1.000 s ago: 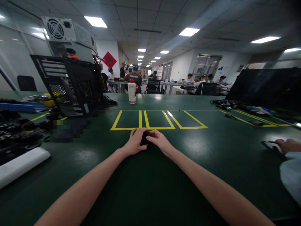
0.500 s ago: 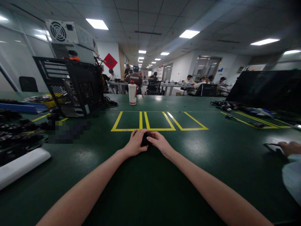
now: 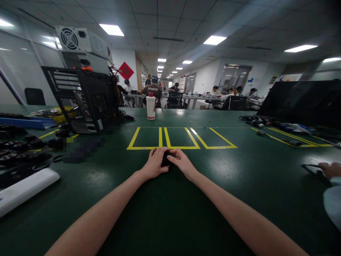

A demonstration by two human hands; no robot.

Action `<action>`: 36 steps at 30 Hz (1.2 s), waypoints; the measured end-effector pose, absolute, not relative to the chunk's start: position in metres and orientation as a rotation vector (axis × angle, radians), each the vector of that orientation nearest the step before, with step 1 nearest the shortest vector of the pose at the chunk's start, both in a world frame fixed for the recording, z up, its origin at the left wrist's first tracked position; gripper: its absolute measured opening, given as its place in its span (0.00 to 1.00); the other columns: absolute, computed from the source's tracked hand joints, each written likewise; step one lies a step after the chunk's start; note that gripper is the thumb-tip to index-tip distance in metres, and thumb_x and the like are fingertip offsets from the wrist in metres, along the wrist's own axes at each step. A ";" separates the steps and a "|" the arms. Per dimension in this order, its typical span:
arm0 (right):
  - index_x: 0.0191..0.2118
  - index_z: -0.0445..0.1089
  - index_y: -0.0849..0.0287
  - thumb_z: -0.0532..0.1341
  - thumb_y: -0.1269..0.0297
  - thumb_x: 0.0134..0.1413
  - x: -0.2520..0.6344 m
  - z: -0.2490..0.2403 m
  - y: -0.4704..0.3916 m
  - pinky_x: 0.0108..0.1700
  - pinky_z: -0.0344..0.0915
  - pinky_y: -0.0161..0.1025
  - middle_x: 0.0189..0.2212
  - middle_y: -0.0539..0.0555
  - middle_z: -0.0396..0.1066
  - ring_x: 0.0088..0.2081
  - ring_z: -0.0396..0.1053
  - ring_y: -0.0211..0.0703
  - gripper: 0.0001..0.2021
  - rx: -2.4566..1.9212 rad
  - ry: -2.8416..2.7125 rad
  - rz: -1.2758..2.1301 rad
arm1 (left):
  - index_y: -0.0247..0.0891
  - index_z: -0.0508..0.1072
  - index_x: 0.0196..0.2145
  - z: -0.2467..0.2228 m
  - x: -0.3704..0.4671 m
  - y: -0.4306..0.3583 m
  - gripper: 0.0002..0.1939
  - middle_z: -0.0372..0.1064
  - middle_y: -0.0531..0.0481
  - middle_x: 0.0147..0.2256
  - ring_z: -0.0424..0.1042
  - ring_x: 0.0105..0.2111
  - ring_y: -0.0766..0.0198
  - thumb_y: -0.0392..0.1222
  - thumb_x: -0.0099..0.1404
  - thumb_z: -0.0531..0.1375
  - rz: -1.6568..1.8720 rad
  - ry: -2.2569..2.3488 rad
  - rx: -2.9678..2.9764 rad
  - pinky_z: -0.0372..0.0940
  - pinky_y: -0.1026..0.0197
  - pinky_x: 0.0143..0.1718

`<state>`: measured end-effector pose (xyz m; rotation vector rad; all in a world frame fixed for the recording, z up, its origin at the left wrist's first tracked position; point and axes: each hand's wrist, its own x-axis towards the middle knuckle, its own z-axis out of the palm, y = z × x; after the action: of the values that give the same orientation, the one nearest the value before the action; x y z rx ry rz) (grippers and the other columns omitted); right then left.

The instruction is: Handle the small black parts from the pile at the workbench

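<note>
Between my two hands is a small black object (image 3: 165, 159), mostly covered by fingers, so its kind cannot be made out. My left hand (image 3: 155, 163) curls over it from the left, fingers on top and thumb along the near side. From the right, my right hand (image 3: 181, 161) is closed on its other side with thumb and fingertips. Both hands rest low over the green table (image 3: 160, 220), just on the near side of the yellow tape outlines (image 3: 183, 147).
An open black computer case (image 3: 85, 99) carries a power supply (image 3: 77, 40). A white cup (image 3: 151, 107) stands beyond the tape. White bar (image 3: 29, 190) and cables lie left; a black monitor (image 3: 306, 101) stands right. Another person's hand (image 3: 330, 170) holds a phone-like item (image 3: 310, 165) at far right.
My hands keep the same grip on the black object, with hardly any movement. The whole view has shifted slightly. The other person's hand at right is a little farther toward the edge.
</note>
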<state>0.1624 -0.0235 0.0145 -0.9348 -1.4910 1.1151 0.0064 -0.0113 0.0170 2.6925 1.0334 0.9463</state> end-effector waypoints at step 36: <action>0.35 0.63 0.56 0.57 0.57 0.45 0.159 0.011 -0.024 0.46 0.58 0.42 0.34 0.50 0.65 0.42 0.62 0.41 0.11 -0.988 -1.429 1.108 | 0.43 0.50 0.49 0.017 0.007 -0.012 0.29 0.56 0.48 0.47 0.54 0.50 0.57 0.37 0.50 0.57 0.948 1.048 2.666 0.42 0.49 0.53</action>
<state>0.1588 -0.0238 0.0111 -0.9881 -1.4288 1.1078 0.0074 -0.0120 0.0174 2.6656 1.0476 0.9482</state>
